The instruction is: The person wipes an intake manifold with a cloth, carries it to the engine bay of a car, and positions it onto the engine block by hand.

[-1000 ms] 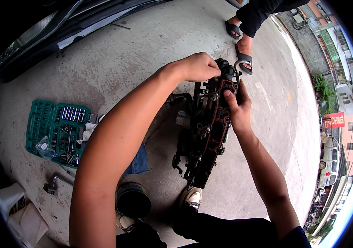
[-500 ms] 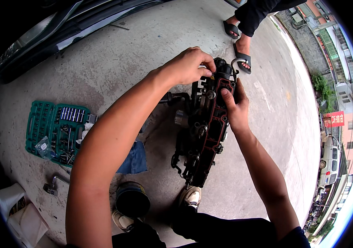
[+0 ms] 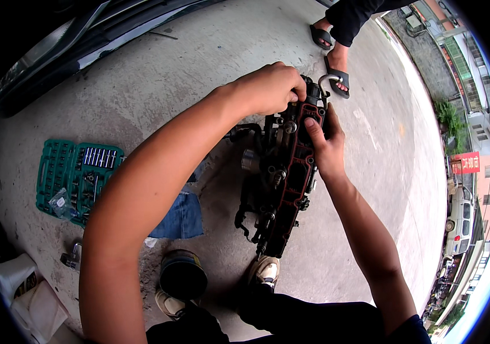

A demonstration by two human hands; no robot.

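A long black engine part (image 3: 298,172) with red gasket lines along its top stands on end before me. Its lower end is close to my shoe. My right hand (image 3: 330,143) grips its right edge, thumb on the top face and fingers around the far side. At its upper end my left hand (image 3: 282,89) bends over the left side with fingertips pressed together. Whatever those fingertips pinch, if anything, is hidden. A bent metal pipe (image 3: 328,80) curves out at the top of the part, and a silver cylindrical fitting (image 3: 251,160) juts out on its left.
At left lies an open green socket set (image 3: 55,172); my left forearm covers part of it. Nearer me are folded denim (image 3: 182,217), a dark bucket (image 3: 183,275) and white jugs (image 3: 35,304). Another person's sandalled feet (image 3: 338,69) stand beyond the part. A car bumper (image 3: 96,46) is upper left.
My left hand has shifted slightly right over the upper end, its fingers curling further down. The left forearm has swung a little left. My right hand keeps its grip.
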